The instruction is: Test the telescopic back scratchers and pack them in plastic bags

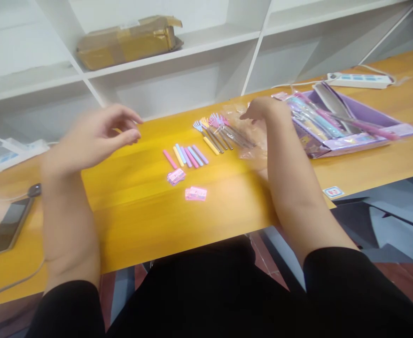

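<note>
My left hand [109, 136] hovers over the left of the table, fingers apart and curved, with nothing in it. Further right, my right hand [268, 110] is above crumpled clear plastic bags [257, 143]; its fingers reach left, partly hidden and blurred, and nothing shows in them. Beside the bags lie several hand-shaped back scratchers [215, 129] with metal rods and coloured heads. In front of these is a row of coloured handle tubes [188, 156], one yellow tube [211, 146] lying apart. Two small piles of pink cards [176, 176] lie nearer me.
A purple box [368, 110] holding bagged back scratchers stands at the right. Power strips [359, 80] lie at the back right and left. A phone [9, 227] is at the left. White shelving [178, 51] behind the table holds a taped carton [128, 43].
</note>
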Motion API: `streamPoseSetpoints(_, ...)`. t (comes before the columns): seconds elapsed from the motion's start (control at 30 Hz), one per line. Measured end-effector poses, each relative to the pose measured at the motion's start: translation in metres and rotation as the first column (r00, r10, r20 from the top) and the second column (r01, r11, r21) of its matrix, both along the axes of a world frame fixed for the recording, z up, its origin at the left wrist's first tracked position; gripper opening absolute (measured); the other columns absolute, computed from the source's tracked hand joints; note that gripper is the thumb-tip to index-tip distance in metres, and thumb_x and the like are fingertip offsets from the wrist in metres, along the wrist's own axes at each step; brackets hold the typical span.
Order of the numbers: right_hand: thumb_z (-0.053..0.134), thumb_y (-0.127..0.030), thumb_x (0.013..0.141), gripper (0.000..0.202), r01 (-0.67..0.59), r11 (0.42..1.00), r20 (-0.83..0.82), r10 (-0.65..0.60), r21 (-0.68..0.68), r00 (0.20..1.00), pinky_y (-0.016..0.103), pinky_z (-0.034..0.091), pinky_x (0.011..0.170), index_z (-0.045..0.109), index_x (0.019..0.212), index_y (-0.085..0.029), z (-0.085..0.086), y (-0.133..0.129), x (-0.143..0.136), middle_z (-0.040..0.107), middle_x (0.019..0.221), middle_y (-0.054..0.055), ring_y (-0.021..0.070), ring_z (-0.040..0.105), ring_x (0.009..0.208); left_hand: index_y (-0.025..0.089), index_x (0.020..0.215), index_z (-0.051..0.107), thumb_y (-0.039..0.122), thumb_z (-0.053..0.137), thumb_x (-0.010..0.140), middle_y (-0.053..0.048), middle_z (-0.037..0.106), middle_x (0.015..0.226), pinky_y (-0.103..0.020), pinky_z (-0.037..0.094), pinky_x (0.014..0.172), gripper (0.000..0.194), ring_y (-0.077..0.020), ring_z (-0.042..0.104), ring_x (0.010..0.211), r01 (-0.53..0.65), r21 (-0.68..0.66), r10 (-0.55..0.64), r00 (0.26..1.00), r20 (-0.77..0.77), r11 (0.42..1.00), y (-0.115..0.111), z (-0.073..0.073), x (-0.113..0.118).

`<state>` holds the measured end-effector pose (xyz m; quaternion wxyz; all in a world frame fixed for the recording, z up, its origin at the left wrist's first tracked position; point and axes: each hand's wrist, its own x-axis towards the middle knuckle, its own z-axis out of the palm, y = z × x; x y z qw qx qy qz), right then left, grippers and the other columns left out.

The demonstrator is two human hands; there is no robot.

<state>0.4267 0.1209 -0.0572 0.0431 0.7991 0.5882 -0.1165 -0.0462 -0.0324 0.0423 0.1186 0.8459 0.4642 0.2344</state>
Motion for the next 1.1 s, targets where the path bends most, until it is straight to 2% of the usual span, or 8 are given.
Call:
streamPoseSetpoints(0.1, 0.074, -0.03, 0.116, 0.028, -0.149, 0.982, 0.035, 0.146, 0.114, 0.989, 0.039, 0.056, 0.106, 0.088, 0.126, -0.008, -0.003, 0.007, -0.026, 0.087, 0.114, 0.02, 0.0298, 0.078, 0.114, 0.029, 0.128, 0.077, 0.061, 0.072, 0.1, -0.005, 0.085, 0.112, -0.045, 0.063, 0.095, 0.044, -0.0279, 0.082, 0.101, 0.064, -0.139, -0.074, 0.995, -0.069, 0.988, 0.023, -0.023, 0.014)
streamPoseSetpoints(0.23, 0.065, -0.027, 0.114, 0.035, -0.299, 0.919, 0.083, 0.287, 0.257, 0.954, 0.043, 0.057, 0.109, 0.087, 0.138, -0.015, -0.016, 0.006, -0.068, 0.084, 0.136, 0.021, 0.0357, 0.077, 0.126, 0.029, 0.142, 0.079, 0.061, 0.066, 0.1, -0.005, 0.083, 0.101, -0.039, 0.056, 0.083, 0.054, -0.0274, 0.078, 0.093, 0.064, -0.298, -0.138, 0.963, -0.232, 0.952, 0.051, -0.054, 0.025)
streamPoseSetpoints(0.37, 0.068, -0.028, 0.111, 0.031, -0.363, 0.897, 0.105, 0.347, 0.254, 0.932, 0.047, 0.059, 0.112, 0.088, 0.131, -0.015, -0.028, 0.0, -0.104, 0.084, 0.132, 0.022, 0.04, 0.077, 0.127, 0.031, 0.156, 0.075, 0.06, 0.067, 0.099, -0.004, 0.08, 0.098, -0.035, 0.056, 0.086, 0.064, -0.0253, 0.076, 0.092, 0.105, -0.468, -0.23, 0.949, -0.217, 0.877, 0.072, -0.075, 0.021)
streamPoseSetpoints(0.5, 0.07, -0.026, 0.109, 0.034, -0.383, 0.896, 0.128, 0.363, 0.225, 0.923, 0.049, 0.059, 0.114, 0.087, 0.135, -0.011, -0.034, -0.004, -0.118, 0.083, 0.132, 0.025, 0.0439, 0.076, 0.131, 0.029, 0.158, 0.075, 0.057, 0.067, 0.098, -0.005, 0.08, 0.1, -0.033, 0.057, 0.088, 0.066, -0.0246, 0.076, 0.092, 0.105, -0.494, -0.232, 0.951, -0.203, 0.863, 0.083, -0.091, 0.02)
streamPoseSetpoints(0.7, 0.072, -0.033, 0.111, 0.033, -0.419, 0.885, 0.128, 0.4, 0.206, 0.908, 0.047, 0.061, 0.113, 0.088, 0.134, -0.016, -0.038, -0.005, -0.118, 0.084, 0.133, 0.021, 0.0418, 0.076, 0.132, 0.029, 0.156, 0.077, 0.052, 0.064, 0.098, -0.004, 0.08, 0.096, -0.03, 0.054, 0.081, 0.064, -0.0218, 0.071, 0.082, 0.101, -0.48, -0.235, 0.945, -0.227, 0.871, 0.093, -0.119, 0.029)
streamPoseSetpoints(0.83, 0.073, -0.033, 0.11, 0.04, -0.406, 0.89, 0.131, 0.386, 0.207, 0.913, 0.049, 0.062, 0.113, 0.085, 0.142, -0.012, -0.045, -0.003, -0.124, 0.081, 0.139, 0.026, 0.0442, 0.077, 0.133, 0.028, 0.151, 0.08, 0.052, 0.064, 0.099, -0.003, 0.08, 0.096, -0.031, 0.054, 0.081, 0.06, -0.022, 0.07, 0.081, 0.094, -0.422, -0.208, 0.95, -0.231, 0.902, 0.099, -0.132, 0.032)
streamPoseSetpoints(0.93, 0.067, -0.031, 0.113, 0.044, -0.382, 0.898, 0.145, 0.358, 0.216, 0.922, 0.053, 0.061, 0.115, 0.081, 0.148, -0.009, -0.053, -0.001, -0.129, 0.079, 0.142, 0.029, 0.0463, 0.075, 0.136, 0.025, 0.139, 0.084, 0.044, 0.062, 0.102, -0.006, 0.077, 0.098, -0.037, 0.057, 0.093, 0.048, -0.0254, 0.069, 0.091, 0.063, -0.284, -0.127, 0.969, -0.212, 0.957, 0.1, -0.143, 0.04)
streamPoseSetpoints(1.1, 0.065, -0.029, 0.111, 0.045, -0.362, 0.905, 0.149, 0.335, 0.224, 0.93, 0.054, 0.061, 0.115, 0.081, 0.148, -0.01, -0.063, 0.003, -0.138, 0.079, 0.14, 0.029, 0.0464, 0.076, 0.136, 0.022, 0.134, 0.083, 0.033, 0.058, 0.108, -0.016, 0.068, 0.131, -0.055, 0.052, 0.124, 0.038, -0.0358, 0.063, 0.13, -0.002, -0.027, -0.002, 0.99, -0.143, 1.0, 0.091, -0.165, 0.067)
